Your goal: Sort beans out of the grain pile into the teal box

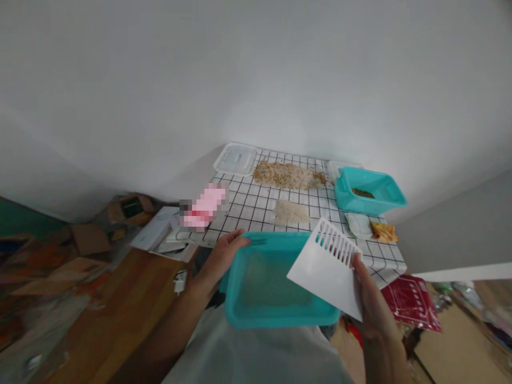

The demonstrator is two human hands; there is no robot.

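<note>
My left hand (224, 257) grips the left far corner of a turquoise plastic tub (282, 322), thumb over the rim. The tub is at my lap, in front of the table edge; a thin pale layer seems to cover its floor. In my right hand (374, 301) is a flat white plastic panel (322, 272) with a row of slots along its far end. It is tilted above the tub's right side and hides part of it. Beyond the tub, a pale rectangular patch of grains (292, 213) lies on the checked tablecloth (248, 205).
Mixed grains (286, 176) are spread near the wall, beside a clear lid (237, 159). A second turquoise tub (362, 202) stands at right, with dark grains inside. A yellow cloth (384, 232), a blurred pink item (206, 207), and floor boxes (86, 240) are around.
</note>
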